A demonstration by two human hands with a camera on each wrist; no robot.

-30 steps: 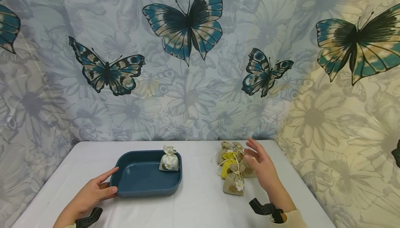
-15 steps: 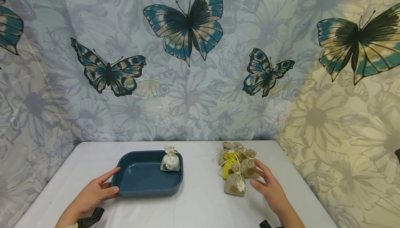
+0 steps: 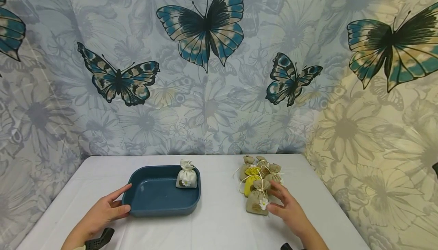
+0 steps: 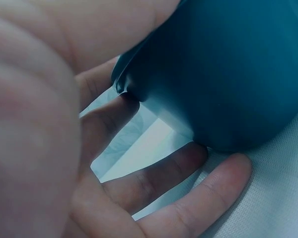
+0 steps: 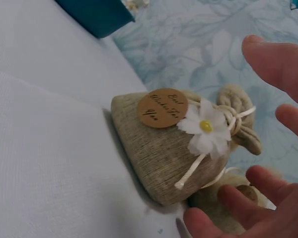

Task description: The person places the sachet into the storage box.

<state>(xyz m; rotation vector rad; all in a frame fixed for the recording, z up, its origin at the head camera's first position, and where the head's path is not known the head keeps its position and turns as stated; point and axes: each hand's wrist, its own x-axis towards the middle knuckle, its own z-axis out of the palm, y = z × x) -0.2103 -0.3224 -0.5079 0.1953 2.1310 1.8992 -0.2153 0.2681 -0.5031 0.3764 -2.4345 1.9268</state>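
Observation:
On the left, a blue tray [image 3: 154, 193] holds a white drawstring pouch [image 3: 186, 175] in its far right corner. My left hand [image 3: 102, 214] touches the tray's left end, its fingers spread against the outer wall; the left wrist view shows the fingers [image 4: 161, 176] fairly straight there. At right stands a group of small drawstring pouches. Foremost is a beige pouch [image 5: 164, 144] with a white flower and a round brown tag. My right hand [image 3: 291, 212] is beside that pouch, thumb and fingers apart; whether a fingertip touches it I cannot tell.
A yellow pouch [image 3: 251, 183] and several beige pouches crowd behind the front one, partly hiding each other. Among them, a beige pouch [image 3: 273, 172] stands at the right. Beneath everything lies a white tablecloth [image 3: 219, 223]. Behind the table hangs a butterfly-patterned cloth [image 3: 212, 109].
My right hand has come down from above the pouches, toward me, then moved left to the front beige pouch. The left hand keeps its place at the tray.

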